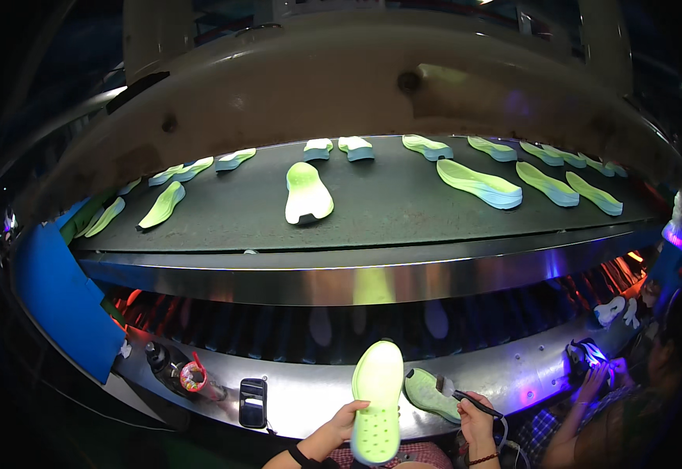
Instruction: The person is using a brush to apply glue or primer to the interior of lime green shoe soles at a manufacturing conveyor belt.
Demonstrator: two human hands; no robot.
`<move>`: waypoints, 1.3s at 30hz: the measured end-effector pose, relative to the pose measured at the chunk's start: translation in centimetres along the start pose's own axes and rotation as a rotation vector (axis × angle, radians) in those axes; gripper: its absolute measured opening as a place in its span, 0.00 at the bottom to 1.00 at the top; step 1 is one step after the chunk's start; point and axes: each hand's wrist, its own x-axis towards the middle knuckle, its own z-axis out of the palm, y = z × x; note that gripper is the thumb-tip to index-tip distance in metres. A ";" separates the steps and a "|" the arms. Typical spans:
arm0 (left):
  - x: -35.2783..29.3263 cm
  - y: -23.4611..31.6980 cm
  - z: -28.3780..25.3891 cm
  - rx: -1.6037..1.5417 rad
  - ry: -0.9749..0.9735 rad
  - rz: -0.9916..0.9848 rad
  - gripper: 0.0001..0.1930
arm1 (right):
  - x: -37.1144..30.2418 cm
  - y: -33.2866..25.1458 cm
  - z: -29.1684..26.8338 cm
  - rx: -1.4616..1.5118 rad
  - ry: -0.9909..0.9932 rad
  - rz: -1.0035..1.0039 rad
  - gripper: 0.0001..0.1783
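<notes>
My left hand (349, 418) grips a pale yellow-green shoe sole (378, 391) by its left edge, holding it tilted up above the metal ledge. Several small holes dot its lower half. In my right hand (477, 424) is a brush (467, 397) with a dark handle, held between thumb and fingers. Its bristle end lies over a second, duller green sole (425, 396) on the ledge, just right of the held one. Whether the bristles touch that sole, I cannot tell. A pale tube or cable runs below my right hand.
Beyond the metal ledge (302, 391), a dark conveyor belt (232, 211) carries several soles under a large hood (294, 86). A black case (253, 402), a dark bottle (165, 366) and a cup (194, 377) stand left. At right, a co-worker's hands (595, 379) handle a shoe part.
</notes>
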 end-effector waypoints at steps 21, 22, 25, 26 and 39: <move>3.8 -0.6 7.3 -0.087 -0.075 0.173 0.41 | 1.7 -2.6 10.2 -0.204 -0.333 0.127 0.11; 3.8 -0.8 7.3 -0.058 -0.130 0.172 0.42 | 1.9 -2.6 10.2 -0.250 -0.334 0.100 0.11; 4.0 -1.2 7.1 -0.043 -0.154 0.179 0.45 | 2.8 -2.1 10.4 -0.324 -0.341 0.044 0.11; 4.2 -1.2 7.1 -0.062 -0.116 0.182 0.47 | 3.0 -2.0 10.5 -0.351 -0.341 0.021 0.12; 6.6 -1.3 6.5 -0.001 0.262 0.388 0.41 | 1.1 -1.5 13.2 -1.132 -0.543 -0.678 0.11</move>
